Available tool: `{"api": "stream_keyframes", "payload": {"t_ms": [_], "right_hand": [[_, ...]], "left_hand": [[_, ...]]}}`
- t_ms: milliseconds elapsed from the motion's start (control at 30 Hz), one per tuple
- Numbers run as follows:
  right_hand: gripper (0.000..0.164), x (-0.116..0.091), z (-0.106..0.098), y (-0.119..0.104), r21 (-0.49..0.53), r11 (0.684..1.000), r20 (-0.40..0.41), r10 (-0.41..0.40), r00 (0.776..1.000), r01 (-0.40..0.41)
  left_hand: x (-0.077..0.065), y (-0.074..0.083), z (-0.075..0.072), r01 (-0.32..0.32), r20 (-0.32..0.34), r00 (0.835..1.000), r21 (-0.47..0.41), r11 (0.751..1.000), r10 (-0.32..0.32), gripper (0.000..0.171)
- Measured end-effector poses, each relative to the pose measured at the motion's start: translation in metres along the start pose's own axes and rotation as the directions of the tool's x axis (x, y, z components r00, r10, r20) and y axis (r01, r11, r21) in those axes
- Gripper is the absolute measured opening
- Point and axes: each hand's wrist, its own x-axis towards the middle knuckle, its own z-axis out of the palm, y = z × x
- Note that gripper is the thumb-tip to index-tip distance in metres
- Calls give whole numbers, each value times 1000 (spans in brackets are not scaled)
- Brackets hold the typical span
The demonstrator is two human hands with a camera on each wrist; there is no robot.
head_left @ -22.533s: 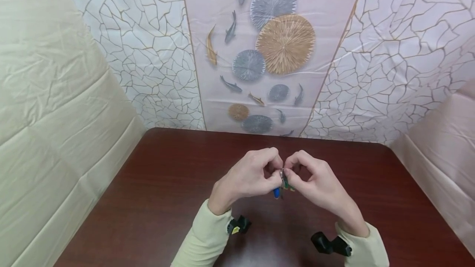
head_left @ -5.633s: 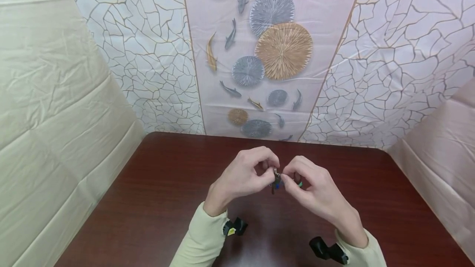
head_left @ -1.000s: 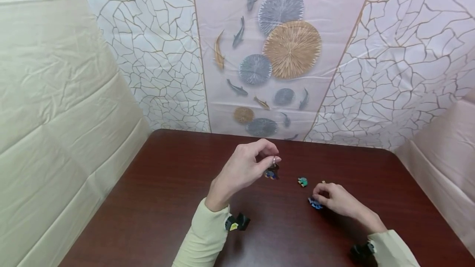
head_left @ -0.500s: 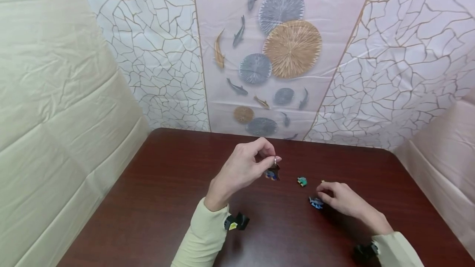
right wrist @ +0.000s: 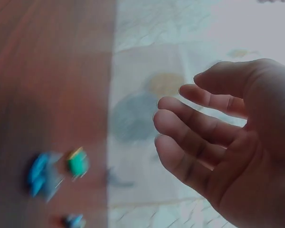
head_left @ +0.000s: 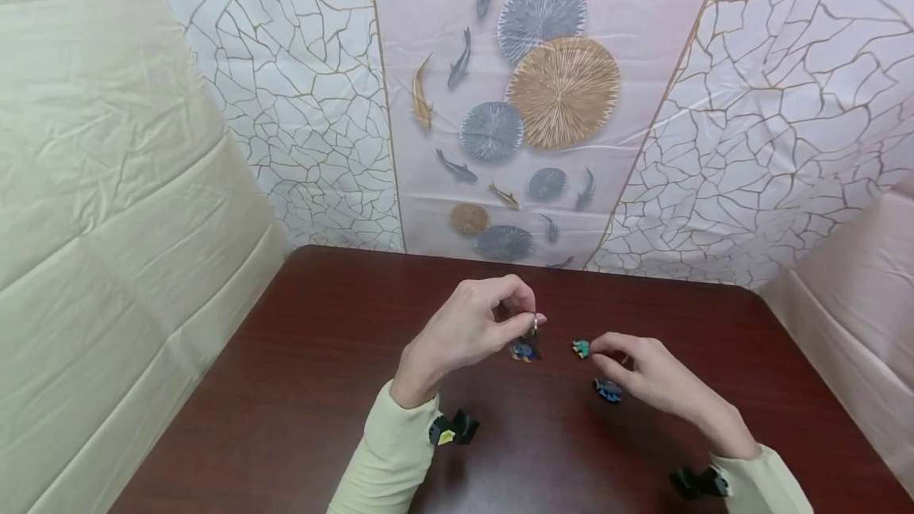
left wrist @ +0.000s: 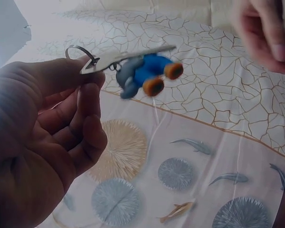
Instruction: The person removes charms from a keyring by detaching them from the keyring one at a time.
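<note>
My left hand [head_left: 467,331] pinches a metal key ring [left wrist: 77,51] between thumb and forefinger, above the table. From the ring hang a flat silver key [left wrist: 147,51] and a small figurine charm [left wrist: 149,75] with a grey head, blue body and orange feet. My right hand [head_left: 660,377] is above the table with loosely bent fingers and holds nothing, as the right wrist view shows. Near its fingertips lies a green figurine charm [head_left: 581,348]. A blue and grey figurine charm [head_left: 608,390] lies below that hand in the head view.
A third small bluish thing [right wrist: 75,221], blurred, lies on the dark red-brown table [head_left: 321,387]. Behind the table hangs a patterned cloth [head_left: 493,212]; pale cloth [head_left: 143,260] hangs at the left. Each wrist carries a black camera [head_left: 457,427].
The two charms, formerly at the ring between both hands, now lie on the table. In the last second my right hand has left the blue charm and moved up-left; my left hand dipped slightly.
</note>
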Motion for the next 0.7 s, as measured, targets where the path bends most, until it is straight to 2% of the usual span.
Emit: {"api": "stream_keyframes", "payload": {"t_ms": [133, 333, 467, 700], "right_hand": [[14, 6, -6, -24, 83, 996, -59, -39, 998, 43], [17, 16, -10, -58, 124, 979, -164, -138, 977, 159], [18, 22, -9, -68, 144, 971, -190, -165, 968, 193], [23, 27, -7, -74, 200, 951, -182, -201, 963, 237]], "left_hand": [[0, 1, 0, -14, 13, 1000, -19, 1000, 14, 9], [0, 1, 2, -31, 15, 999, -48, 998, 32, 8], [0, 1, 3, -23, 10, 1000, -61, 998, 24, 9], [0, 0, 4, -20, 25, 999, -77, 997, 22, 8]]}}
